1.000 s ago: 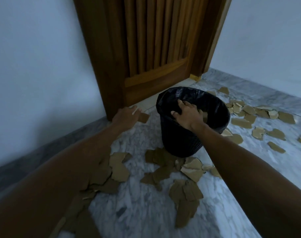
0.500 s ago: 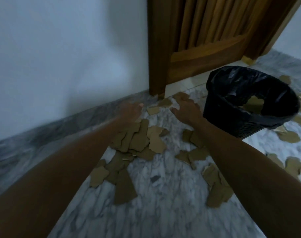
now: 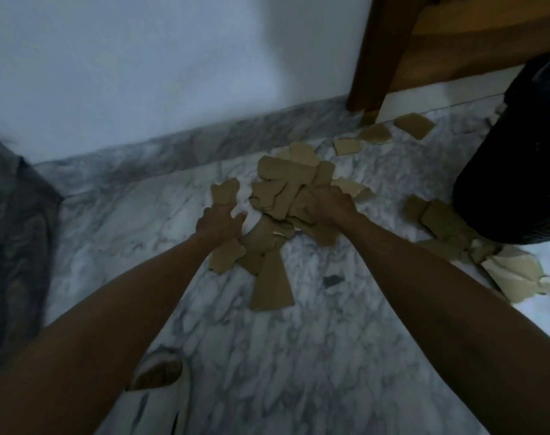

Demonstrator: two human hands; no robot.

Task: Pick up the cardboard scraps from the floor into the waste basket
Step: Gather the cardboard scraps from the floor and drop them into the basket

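We were down low over the marble floor (image 3: 299, 356), both bare arms stretched out ahead of us. Our right hand (image 3: 327, 204) sat on the near edge of the big heap of cardboard scraps (image 3: 286, 186), fingers curled down into the pieces — that grip was closed on cardboard, knuckles up toward us. Our left hand (image 3: 218, 222) lay just beside the heap's left side, fingers straight and spread, thumb pointing toward the pile; that grip was open, flat on the floor, its wrist over a loose scrap (image 3: 226, 255). A single piece (image 3: 225, 191) lay just past its fingertips.

One long strip of cardboard (image 3: 270, 285) ran from the heap back toward us. Three more pieces (image 3: 375, 133) trailed off near the foot of the wooden door frame (image 3: 374, 58). Another cluster of scraps (image 3: 440, 219) lay to the right, touching the base of the black waste basket (image 3: 515, 171), which stood at the right edge, only partly in view. Paler torn pieces (image 3: 512, 274) lay in front of the basket.

The white wall (image 3: 142, 58) rose behind the heap, with a grey marble skirting (image 3: 204, 146) along its foot. Our sandalled foot (image 3: 157, 370) showed below the left forearm.
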